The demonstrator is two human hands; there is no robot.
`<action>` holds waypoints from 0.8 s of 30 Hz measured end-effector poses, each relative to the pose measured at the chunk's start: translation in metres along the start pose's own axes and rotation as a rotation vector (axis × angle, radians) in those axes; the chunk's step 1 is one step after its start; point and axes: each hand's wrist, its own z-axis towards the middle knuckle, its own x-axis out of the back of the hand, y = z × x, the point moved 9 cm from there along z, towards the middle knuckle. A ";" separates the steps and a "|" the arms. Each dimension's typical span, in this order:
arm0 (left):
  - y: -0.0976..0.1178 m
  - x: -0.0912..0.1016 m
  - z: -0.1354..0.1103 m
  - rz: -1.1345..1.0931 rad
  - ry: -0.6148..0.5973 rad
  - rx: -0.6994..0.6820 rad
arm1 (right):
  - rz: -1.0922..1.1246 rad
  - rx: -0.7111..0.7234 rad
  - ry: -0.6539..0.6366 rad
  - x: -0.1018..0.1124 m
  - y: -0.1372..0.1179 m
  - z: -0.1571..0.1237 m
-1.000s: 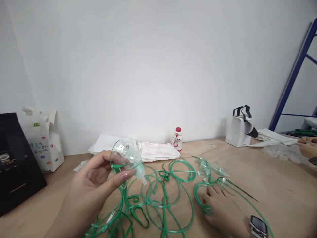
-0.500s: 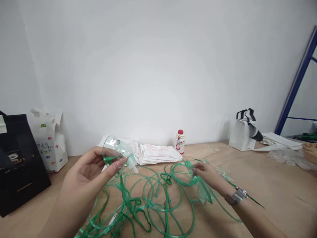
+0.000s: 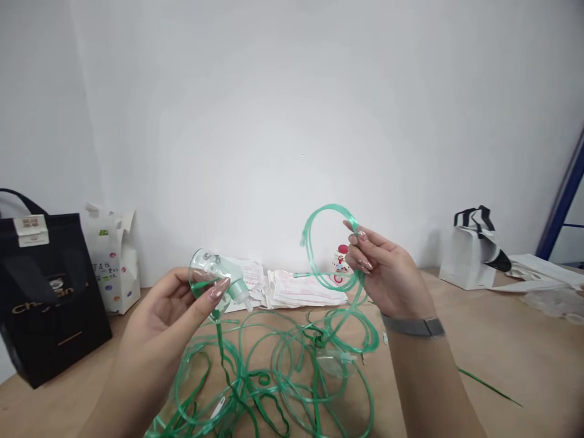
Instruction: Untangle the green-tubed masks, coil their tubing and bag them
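My left hand [image 3: 177, 322] is closed around a clear green oxygen mask [image 3: 214, 277], its pale nozzle pointing down to the right. A dark green elastic strap [image 3: 221, 344] hangs from the mask. Raised at the right, my right hand [image 3: 381, 264] pinches a loop of coiled green tubing [image 3: 312, 243] between thumb and fingers, with part of the coil hidden behind the fingers. Below both hands, a tangle of green tubing [image 3: 283, 380] and dark straps spreads over the brown table. Another clear mask [image 3: 335, 363] lies among the tubes.
White paper packets [image 3: 305, 289] lie by the wall, with a red-capped bottle [image 3: 340, 261] partly behind the coil. A black bag [image 3: 52, 304] and a white printed bag [image 3: 114, 261] stand left. On the right are a white bag [image 3: 465, 255] and clear plastic [image 3: 554, 304].
My right hand has lifted from the table with the coiled tubing, and a mask now shows lying near where it was. My left hand still holds its mask. The view has turned slightly left.
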 end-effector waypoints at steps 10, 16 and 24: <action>-0.023 -0.012 0.003 -0.095 -0.179 0.245 | 0.105 -0.019 -0.037 -0.018 0.007 -0.019; -0.026 -0.025 0.005 0.347 -0.325 0.103 | 0.091 -0.030 -0.048 -0.015 0.019 -0.010; -0.082 -0.020 0.006 0.457 -0.317 0.098 | 0.084 -0.020 -0.032 -0.013 0.016 -0.010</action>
